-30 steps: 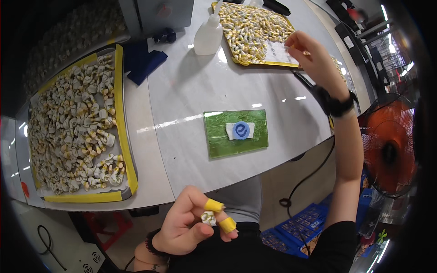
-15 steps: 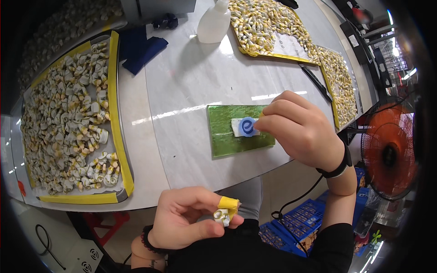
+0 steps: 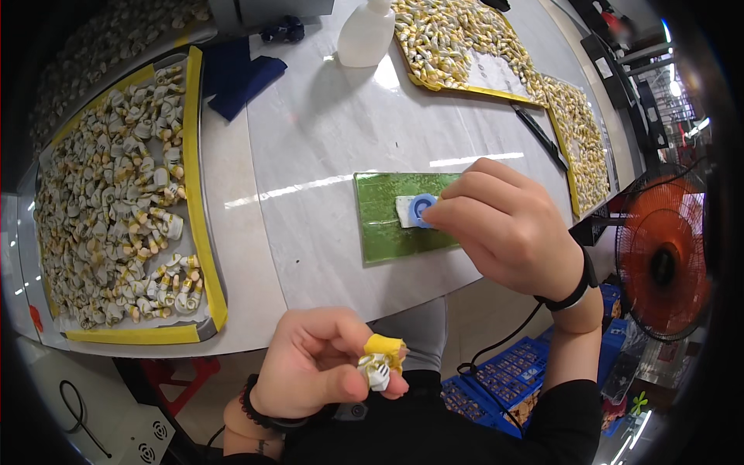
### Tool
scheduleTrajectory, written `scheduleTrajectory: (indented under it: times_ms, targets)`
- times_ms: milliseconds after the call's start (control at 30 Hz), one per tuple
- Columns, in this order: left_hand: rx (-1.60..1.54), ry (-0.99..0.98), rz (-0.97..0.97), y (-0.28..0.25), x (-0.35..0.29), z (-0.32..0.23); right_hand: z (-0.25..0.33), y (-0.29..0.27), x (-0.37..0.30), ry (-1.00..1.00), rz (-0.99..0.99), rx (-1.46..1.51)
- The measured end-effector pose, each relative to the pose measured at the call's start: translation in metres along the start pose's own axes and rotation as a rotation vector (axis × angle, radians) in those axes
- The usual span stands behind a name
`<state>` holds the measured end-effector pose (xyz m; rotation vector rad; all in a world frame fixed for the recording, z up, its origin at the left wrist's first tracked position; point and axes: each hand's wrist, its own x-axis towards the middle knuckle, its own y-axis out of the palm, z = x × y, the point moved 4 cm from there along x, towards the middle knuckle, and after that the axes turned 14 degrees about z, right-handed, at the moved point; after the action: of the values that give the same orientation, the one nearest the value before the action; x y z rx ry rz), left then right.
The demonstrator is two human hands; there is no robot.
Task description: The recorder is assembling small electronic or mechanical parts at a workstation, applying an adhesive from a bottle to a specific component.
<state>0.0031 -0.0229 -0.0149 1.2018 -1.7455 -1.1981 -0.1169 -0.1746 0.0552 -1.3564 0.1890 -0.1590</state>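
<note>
My left hand (image 3: pixel 318 368), low in front of my body, pinches a small white figurine piece (image 3: pixel 376 372) with dark markings. A yellow band, apparently wrapped round a fingertip, sits just above the piece. My right hand (image 3: pixel 511 221) is closed in a pinch over a small blue round dish (image 3: pixel 419 201) with a dark ring inside. Its fingertips overlap the dish's near right edge, and whatever they grip is hidden. The dish rests on a white pad (image 3: pixel 404 213), which lies on a flat green block (image 3: pixel 380 244).
Left stands a yellow-edged tray (image 3: pixel 208 279) of white figurine pieces. Behind are a translucent bottle (image 3: pixel 366 37), a navy cloth (image 3: pixel 246 87) and another piece-filled tray (image 3: pixel 465 91). A black cutter knife (image 3: pixel 540 136) lies at right, near an orange fan (image 3: pixel 663 256) and blue crates (image 3: pixel 496 380).
My right fingertips have shifted slightly left, onto the blue dish. My left hand has tilted the figurine piece a little and keeps hold of it.
</note>
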Motion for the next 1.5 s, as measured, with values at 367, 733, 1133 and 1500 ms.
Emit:
scheduleTrajectory:
  times_ms: [367, 733, 1133, 1500]
  targets:
    - [-0.252, -0.176, 0.168, 0.003, 0.013, 0.009, 0.036, -0.023, 0.007, -0.196, -0.38, 0.649]
    - [-0.302, -0.209, 0.216, 0.015, 0.017, 0.008, 0.043, -0.017, 0.01, -0.33, -0.436, 0.614]
    - [0.22, 0.067, 0.017, 0.017, 0.017, -0.009, 0.046, -0.024, -0.001, -0.285, -0.35, 0.578]
    - [0.903, 0.247, 0.055, 0.024, 0.022, -0.021, 0.057, -0.028, -0.024, -0.217, -0.354, 0.441]
